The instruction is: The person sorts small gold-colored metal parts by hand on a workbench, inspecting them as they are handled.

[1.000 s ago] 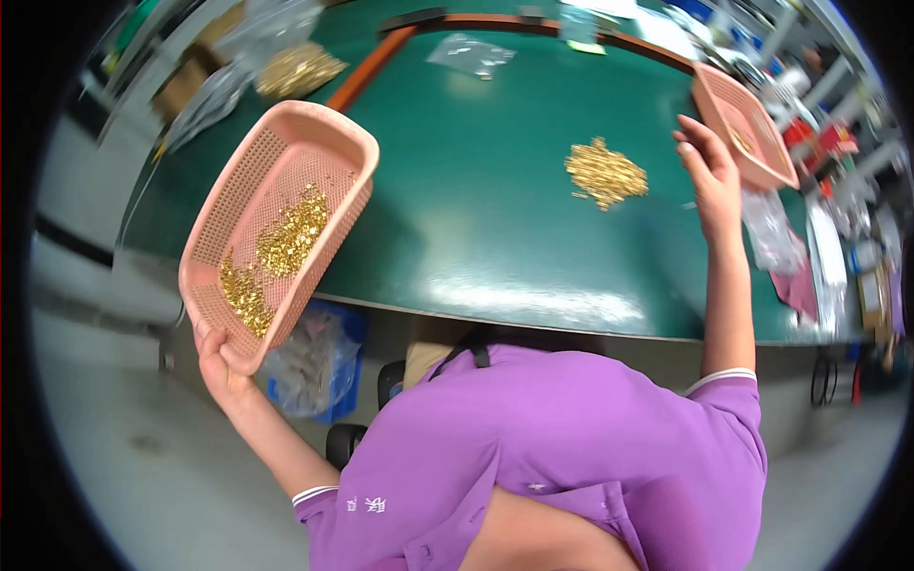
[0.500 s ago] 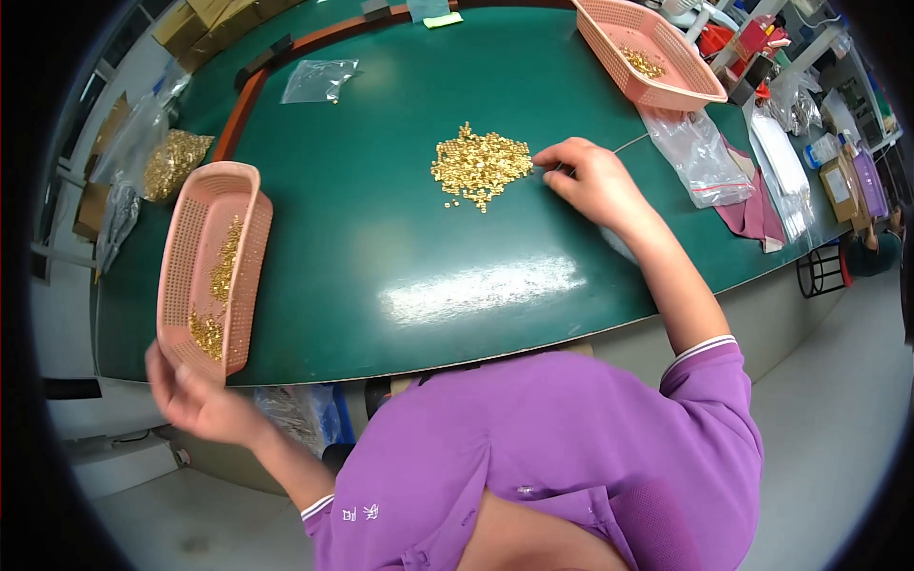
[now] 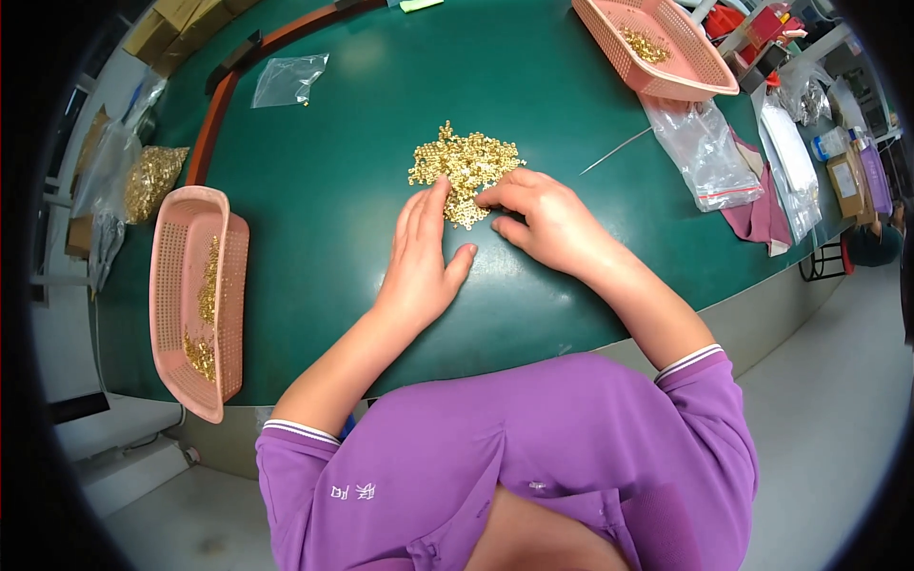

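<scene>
Heap of small gold pieces (image 3: pixel 466 155) on green desk (image 3: pixel 533 314), just ahead of left grip (image 3: pixel 417 257), released, fingers extended, and right grip (image 3: pixel 554 221), fingers curled; cannot tell whether right pinches any.

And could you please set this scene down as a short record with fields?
Surface: green table
Centre: loose pile of small gold pieces
Left hand: open, fingertips at the pile's near left edge
Right hand: fingers bent, at the pile's near right side; whether it grips a piece, cannot tell
Left side: pink basket with gold pieces inside
Far right: second pink basket, also with gold pieces
Far left: flat clear bag
</scene>
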Motion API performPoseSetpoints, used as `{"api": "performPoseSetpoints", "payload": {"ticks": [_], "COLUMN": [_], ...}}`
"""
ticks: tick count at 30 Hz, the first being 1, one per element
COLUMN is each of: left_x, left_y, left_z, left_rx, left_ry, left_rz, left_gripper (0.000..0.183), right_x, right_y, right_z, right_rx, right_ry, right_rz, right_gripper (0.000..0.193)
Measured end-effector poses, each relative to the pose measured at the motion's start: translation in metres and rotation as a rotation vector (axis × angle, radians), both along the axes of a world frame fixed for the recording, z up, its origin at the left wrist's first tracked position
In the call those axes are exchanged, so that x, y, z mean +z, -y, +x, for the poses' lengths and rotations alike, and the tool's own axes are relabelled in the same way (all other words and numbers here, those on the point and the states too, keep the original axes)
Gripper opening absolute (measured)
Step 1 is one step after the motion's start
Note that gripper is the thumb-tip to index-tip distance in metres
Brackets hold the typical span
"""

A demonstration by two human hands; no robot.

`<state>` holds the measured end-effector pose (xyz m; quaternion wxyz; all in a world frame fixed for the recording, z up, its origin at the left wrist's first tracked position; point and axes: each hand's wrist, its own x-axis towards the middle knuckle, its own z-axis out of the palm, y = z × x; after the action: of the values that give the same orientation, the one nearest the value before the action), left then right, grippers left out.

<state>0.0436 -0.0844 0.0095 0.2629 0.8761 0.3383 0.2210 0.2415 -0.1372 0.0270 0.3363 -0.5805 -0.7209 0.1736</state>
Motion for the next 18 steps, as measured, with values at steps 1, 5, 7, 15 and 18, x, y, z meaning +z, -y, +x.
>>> {"api": "performPoseSetpoints", "payload": {"ticks": [1, 5, 7, 15, 18], "left_x": [0.002, 0.008, 0.013, 0.018, 0.014], "left_y": [0.002, 0.011, 0.014, 0.015, 0.011], "left_z": [-0.001, -0.006, -0.010, -0.022, -0.021], "left_rx": [-0.049, -0.192, -0.220, -0.275, -0.312], "left_ry": [0.021, -0.215, -0.218, -0.169, -0.137], "left_rz": [-0.015, 0.151, 0.085, -0.055, -0.029], "left_gripper": [0.083, 0.070, 0.069, 0.083, 0.088], "right_x": [0.002, 0.009, 0.010, 0.012, 0.014], "right_y": [0.002, 0.006, 0.008, 0.004, 0.004], "right_z": [0.002, 0.009, 0.011, 0.014, 0.015], "right_rx": [-0.005, 0.016, 0.054, 0.003, 0.052], "right_ry": [-0.004, 0.039, 0.037, 0.043, 0.035], "right_rz": [-0.010, -0.008, -0.026, 0.003, -0.013], "right_gripper": [0.029, 0.025, 0.023, 0.024, 0.024]}}
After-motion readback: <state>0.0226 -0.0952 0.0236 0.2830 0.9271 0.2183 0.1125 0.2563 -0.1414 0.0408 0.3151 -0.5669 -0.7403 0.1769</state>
